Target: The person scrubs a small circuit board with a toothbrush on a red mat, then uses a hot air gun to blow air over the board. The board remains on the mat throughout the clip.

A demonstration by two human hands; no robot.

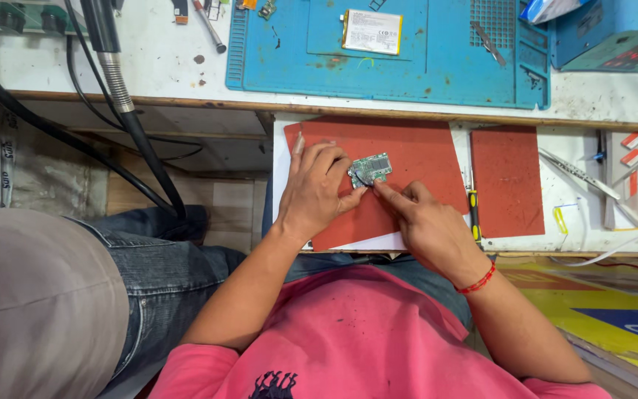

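A small green circuit board (pixel 371 168) lies on a red mat (pixel 422 159) spread over a pull-out shelf. My left hand (pixel 317 191) rests on the mat with its fingertips pinching the board's left edge. My right hand (pixel 424 225) comes in from the lower right, its forefinger and thumb pinched on a thin dark tool or wire whose tip touches the board's lower left corner. A red thread band circles my right wrist.
A second red mat (pixel 507 179) lies to the right, with a yellow-handled tool (pixel 474 210) between the mats. On the bench above sit a blue work mat (pixel 385 52) holding a flat battery (pixel 372 32), tweezers (pixel 488 43) and a blue machine (pixel 614 33). Black hoses (pixel 123 111) hang left; another person's leg (pixel 60 295) is lower left.
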